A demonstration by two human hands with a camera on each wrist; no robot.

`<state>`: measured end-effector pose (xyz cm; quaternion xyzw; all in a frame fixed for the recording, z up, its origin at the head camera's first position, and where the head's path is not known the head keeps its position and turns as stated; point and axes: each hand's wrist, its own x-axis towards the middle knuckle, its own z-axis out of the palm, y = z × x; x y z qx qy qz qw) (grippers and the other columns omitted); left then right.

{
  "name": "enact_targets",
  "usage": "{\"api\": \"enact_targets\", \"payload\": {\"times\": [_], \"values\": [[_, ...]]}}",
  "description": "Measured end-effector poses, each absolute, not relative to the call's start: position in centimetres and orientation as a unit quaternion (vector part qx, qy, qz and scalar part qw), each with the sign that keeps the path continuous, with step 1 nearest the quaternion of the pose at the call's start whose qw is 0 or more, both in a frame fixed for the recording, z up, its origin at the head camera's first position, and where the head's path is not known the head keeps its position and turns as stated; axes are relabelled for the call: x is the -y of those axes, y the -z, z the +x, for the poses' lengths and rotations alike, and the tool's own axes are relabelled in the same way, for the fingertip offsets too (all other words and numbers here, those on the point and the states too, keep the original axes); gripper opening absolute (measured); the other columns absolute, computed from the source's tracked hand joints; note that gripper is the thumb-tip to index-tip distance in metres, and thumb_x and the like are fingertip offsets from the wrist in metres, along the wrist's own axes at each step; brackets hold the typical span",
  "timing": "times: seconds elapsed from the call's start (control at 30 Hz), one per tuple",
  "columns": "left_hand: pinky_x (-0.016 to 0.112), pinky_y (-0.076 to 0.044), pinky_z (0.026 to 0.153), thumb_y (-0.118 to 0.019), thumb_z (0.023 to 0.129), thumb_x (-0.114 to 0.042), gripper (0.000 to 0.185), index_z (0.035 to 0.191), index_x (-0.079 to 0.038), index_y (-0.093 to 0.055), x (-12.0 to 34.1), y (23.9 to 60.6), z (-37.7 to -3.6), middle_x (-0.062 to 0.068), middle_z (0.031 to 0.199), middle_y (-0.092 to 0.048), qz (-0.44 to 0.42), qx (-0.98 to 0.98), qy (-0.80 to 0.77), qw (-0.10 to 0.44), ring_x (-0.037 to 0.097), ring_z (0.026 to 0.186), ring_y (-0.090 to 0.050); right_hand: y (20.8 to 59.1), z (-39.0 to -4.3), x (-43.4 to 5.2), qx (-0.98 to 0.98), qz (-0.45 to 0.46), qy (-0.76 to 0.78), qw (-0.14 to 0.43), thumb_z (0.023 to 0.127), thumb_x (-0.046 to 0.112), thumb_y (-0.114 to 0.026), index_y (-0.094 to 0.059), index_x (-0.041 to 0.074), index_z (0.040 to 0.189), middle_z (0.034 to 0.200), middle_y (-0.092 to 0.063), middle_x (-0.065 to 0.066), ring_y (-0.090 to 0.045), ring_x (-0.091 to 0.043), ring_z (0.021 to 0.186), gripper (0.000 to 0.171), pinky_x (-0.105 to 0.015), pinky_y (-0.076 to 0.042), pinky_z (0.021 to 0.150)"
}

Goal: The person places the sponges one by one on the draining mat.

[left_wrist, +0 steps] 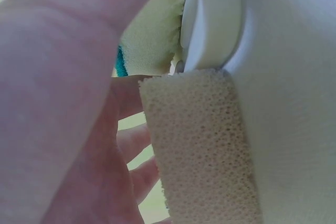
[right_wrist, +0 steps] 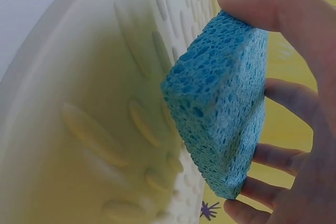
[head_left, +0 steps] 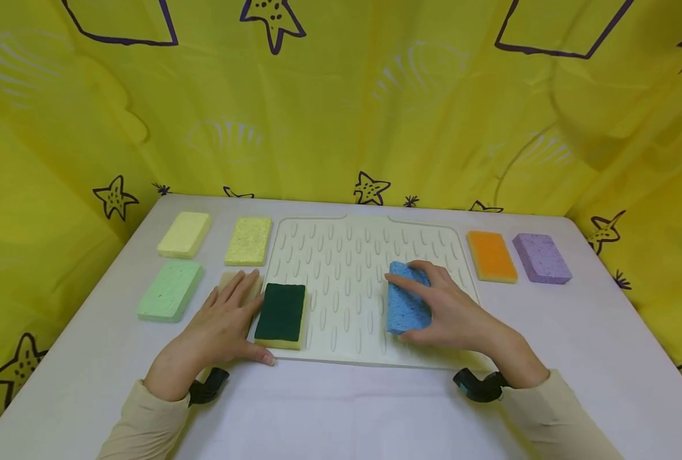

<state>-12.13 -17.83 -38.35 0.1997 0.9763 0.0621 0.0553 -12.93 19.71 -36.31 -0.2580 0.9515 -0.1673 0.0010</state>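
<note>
A white bench (head_left: 341,409) stood before a yellow star-printed cloth (head_left: 341,96). On it lay a cream ribbed drying mat (head_left: 347,255), the largest thing there. The right hand (head_left: 456,313) rested on the mat's right half and gripped a blue sponge (head_left: 405,300), thumb on its near-left edge and fingers (right_wrist: 283,95) curled round its far side; the right wrist view showed the sponge tilted up off the mat's ribs. The left hand (head_left: 220,326) lay flat with straight fingers (head_left: 239,287) on a tan sponge (head_left: 230,279) just beside the mat's left edge, thumb stretched along the near edge of a green-topped scouring sponge (head_left: 281,313) on the mat's front-left corner. Left of the mat sat a light green sponge (head_left: 170,291), a pale yellow sponge (head_left: 184,234) and a yellow sponge (head_left: 249,241); right of it, an orange sponge (head_left: 492,255) and a purple sponge (head_left: 541,257).
</note>
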Motion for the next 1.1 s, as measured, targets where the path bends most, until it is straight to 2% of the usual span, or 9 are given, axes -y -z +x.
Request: {"api": "enact_targets", "payload": {"times": [0.57, 0.8, 1.0, 1.1], "values": [[0.064, -0.014, 0.102, -0.055, 0.043, -0.084, 0.118, 0.136, -0.014, -0.04, 17.8, 38.3, -12.2, 0.008, 0.151, -0.007, 0.201, -0.975, -0.068, 0.06, 0.032, 0.138, -0.004, 36.5, -12.9, -16.7, -0.947, -0.276, 0.163, 0.002, 0.062, 0.056, -0.071, -0.027, 0.051, 0.133, 0.142, -0.024, -0.003, -0.029, -0.022, 0.121, 0.084, -0.04, -0.043, 0.085], [0.064, -0.015, 0.102, -0.055, 0.044, -0.084, 0.117, 0.136, -0.013, -0.041, 17.9, 38.3, -12.2, 0.008, 0.151, -0.008, 0.204, -0.975, -0.065, 0.053, 0.032, 0.138, -0.004, 36.7, -13.0, -15.3, -0.942, -0.294, 0.161, -0.001, 0.061, 0.058, -0.07, -0.032, 0.043, 0.135, 0.142, -0.026, -0.005, -0.031, -0.023, 0.12, 0.085, -0.041, -0.042, 0.085], [0.063, -0.014, 0.102, -0.056, 0.044, -0.084, 0.117, 0.135, -0.012, -0.041, 17.9, 38.4, -12.2, 0.008, 0.151, -0.007, 0.202, -0.975, -0.068, 0.059, 0.032, 0.138, -0.004, 36.8, -12.8, -14.0, -0.939, -0.307, 0.156, 0.001, 0.062, 0.061, -0.068, -0.029, 0.044, 0.135, 0.142, -0.029, -0.003, -0.034, -0.023, 0.12, 0.085, -0.04, -0.042, 0.088], [0.063, -0.014, 0.102, -0.056, 0.043, -0.084, 0.117, 0.135, -0.012, -0.041, 17.9, 38.4, -12.2, 0.008, 0.151, -0.007, 0.2, -0.976, -0.069, 0.06, 0.032, 0.138, -0.003, 36.9, -12.9, -13.4, -0.937, -0.313, 0.152, 0.001, 0.062, 0.061, -0.068, -0.032, 0.04, 0.136, 0.142, -0.03, -0.003, -0.034, -0.022, 0.12, 0.085, -0.04, -0.041, 0.089]]}}
